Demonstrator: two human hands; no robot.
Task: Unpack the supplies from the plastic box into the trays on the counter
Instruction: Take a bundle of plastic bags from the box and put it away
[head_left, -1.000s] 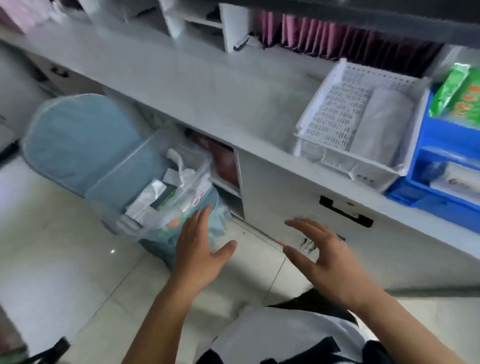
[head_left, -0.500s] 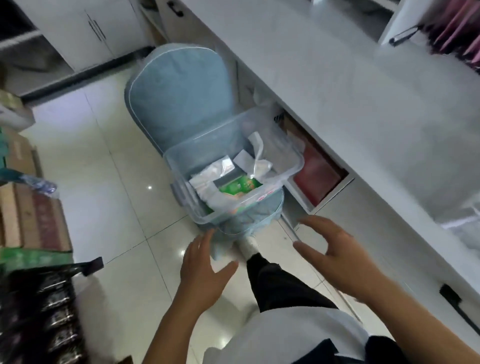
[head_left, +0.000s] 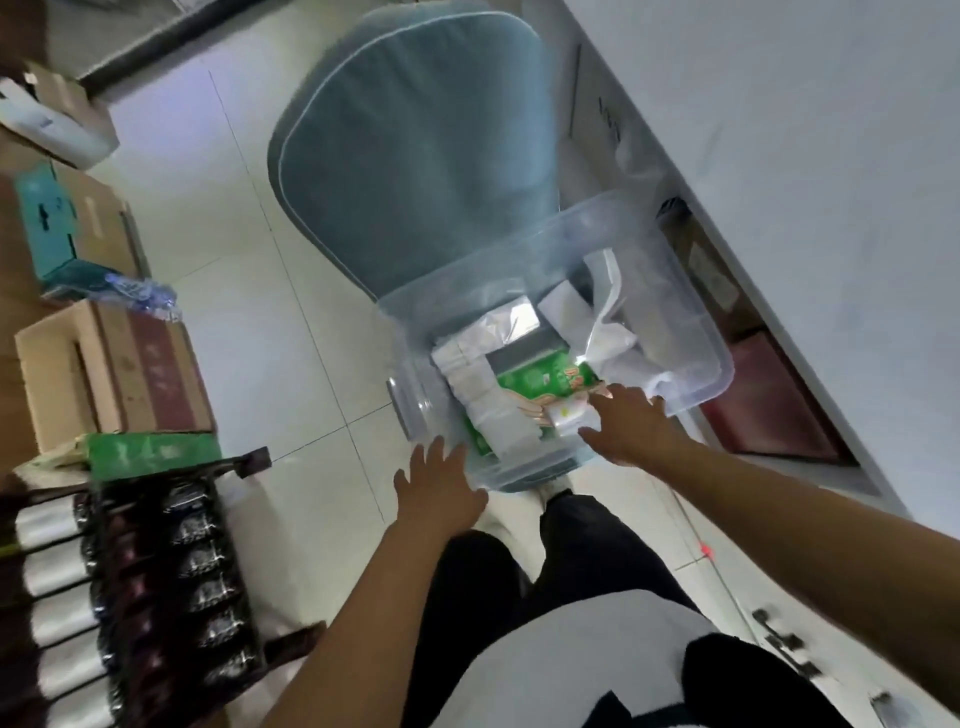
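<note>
A clear plastic box (head_left: 691, 306) sits on the seat of a blue-grey padded chair (head_left: 410, 145) beside the white counter (head_left: 810, 171). Inside the box lie white packets (head_left: 483, 358), a green packet (head_left: 540, 382) and a crumpled clear bag (head_left: 613, 317). My right hand (head_left: 631, 428) reaches over the box's near rim, fingers spread just above a small white packet (head_left: 566, 413), holding nothing that I can see. My left hand (head_left: 439, 486) hovers open just outside the box's near left corner. The trays are out of view.
Cardboard boxes (head_left: 119, 364) and a rack of dark wrapped packs (head_left: 156, 582) stand on the tiled floor at the left. Under the counter is an open shelf with a red item (head_left: 769, 410). My legs (head_left: 545, 566) stand right before the chair.
The view has swung left and down, away from the counter trays onto the box. Both hands have moved forward; the right one has come over the box's rim.
</note>
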